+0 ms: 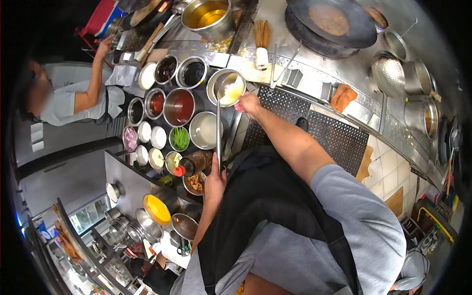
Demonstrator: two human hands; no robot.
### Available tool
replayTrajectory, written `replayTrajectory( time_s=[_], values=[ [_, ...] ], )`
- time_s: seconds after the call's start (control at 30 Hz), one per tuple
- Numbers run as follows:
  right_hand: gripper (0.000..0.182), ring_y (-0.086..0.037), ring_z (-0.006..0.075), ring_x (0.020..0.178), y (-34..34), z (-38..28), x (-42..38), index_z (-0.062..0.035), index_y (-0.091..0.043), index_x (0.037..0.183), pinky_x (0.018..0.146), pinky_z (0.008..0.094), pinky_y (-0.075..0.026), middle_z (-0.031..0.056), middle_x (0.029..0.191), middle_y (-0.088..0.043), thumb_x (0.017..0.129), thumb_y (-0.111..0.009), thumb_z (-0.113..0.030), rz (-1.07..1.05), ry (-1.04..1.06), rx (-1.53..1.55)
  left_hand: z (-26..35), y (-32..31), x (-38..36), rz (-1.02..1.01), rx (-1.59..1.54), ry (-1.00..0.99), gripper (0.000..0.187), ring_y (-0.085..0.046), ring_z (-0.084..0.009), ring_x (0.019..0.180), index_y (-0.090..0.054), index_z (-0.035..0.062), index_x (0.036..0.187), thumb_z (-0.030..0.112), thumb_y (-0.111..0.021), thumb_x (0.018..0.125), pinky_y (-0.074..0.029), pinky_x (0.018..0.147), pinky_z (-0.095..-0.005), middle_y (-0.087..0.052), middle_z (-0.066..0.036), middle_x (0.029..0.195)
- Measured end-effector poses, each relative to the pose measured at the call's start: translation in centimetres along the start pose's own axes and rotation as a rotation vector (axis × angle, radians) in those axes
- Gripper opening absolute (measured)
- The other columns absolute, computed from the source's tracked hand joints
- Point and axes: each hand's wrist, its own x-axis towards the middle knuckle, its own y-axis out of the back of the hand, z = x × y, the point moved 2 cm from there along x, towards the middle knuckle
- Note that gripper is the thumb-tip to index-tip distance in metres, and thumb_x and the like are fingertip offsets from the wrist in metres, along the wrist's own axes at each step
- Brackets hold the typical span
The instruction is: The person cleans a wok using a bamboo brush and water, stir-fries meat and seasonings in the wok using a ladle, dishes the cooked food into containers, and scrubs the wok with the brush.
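Note:
My left hand (215, 182) is closed around the long metal handle of a ladle (219, 130). The ladle's head is down in a steel bowl (210, 88) that has pale yellow and white contents; I cannot make out what they are. My right hand (247, 104) grips the rim of that bowl, fingers pinched on its near side. Just below the bowl stands a steel pot of cloudy pale liquid (205, 130). Close to my left hand lies a dark bottle with a red cap (180, 170), beside a bowl of brown chunks (194, 183).
Several seasoning containers stand on the left, including red sauce (179, 107) and chopped greens (180, 138). A wok (329, 19) sits on the stove ahead, near a bamboo brush (262, 44) and an orange cloth (343, 97). A co-worker (73, 93) stands at left.

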Motion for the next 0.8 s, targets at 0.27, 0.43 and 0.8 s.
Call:
replayTrajectory(
  time_s=[0.27, 0.43, 0.8],
  values=[
    [0.018, -0.067, 0.0145, 0.06, 0.4, -0.3, 0.3, -0.0028, -0.058, 0.105, 0.047, 0.0258, -0.048, 0.0094, 0.082, -0.071, 0.101, -0.049, -0.018, -0.021, 0.0, -0.021, 0.2, 0.6, 0.2, -0.065, -0.005, 0.04, 0.077, -0.067, -0.045, 0.085, -0.021, 0.0208, 0.156, 0.008, -0.061, 0.091, -0.051, 0.072, -0.0471, -0.067, -0.027, 0.096],
    [0.018, -0.065, 0.0136, 0.059, 0.2, -0.2, 0.1, -0.0024, -0.058, 0.104, 0.047, 0.0255, -0.048, 0.0084, 0.081, -0.069, 0.101, -0.048, -0.018, -0.022, 0.009, -0.033, -0.6, 1.3, 0.1, 0.044, -0.201, -0.261, 0.069, -0.069, -0.0289, 0.085, -0.026, 0.0167, 0.155, 0.003, -0.057, 0.094, -0.053, 0.069, -0.0393, -0.065, -0.021, 0.119],
    [0.016, -0.067, 0.0143, 0.061, 0.6, -0.1, 0.3, -0.0027, -0.056, 0.099, 0.048, 0.0261, -0.048, 0.0085, 0.081, -0.07, 0.1, -0.049, -0.017, -0.041, 0.009, -0.06, 2.5, 5.2, 1.5, -0.308, -0.851, 0.401, 0.067, -0.042, -0.0081, 0.044, -0.025, 0.0183, 0.156, 0.002, -0.051, 0.096, -0.037, 0.04, -0.0231, -0.045, 0.001, 0.065]
  ],
)
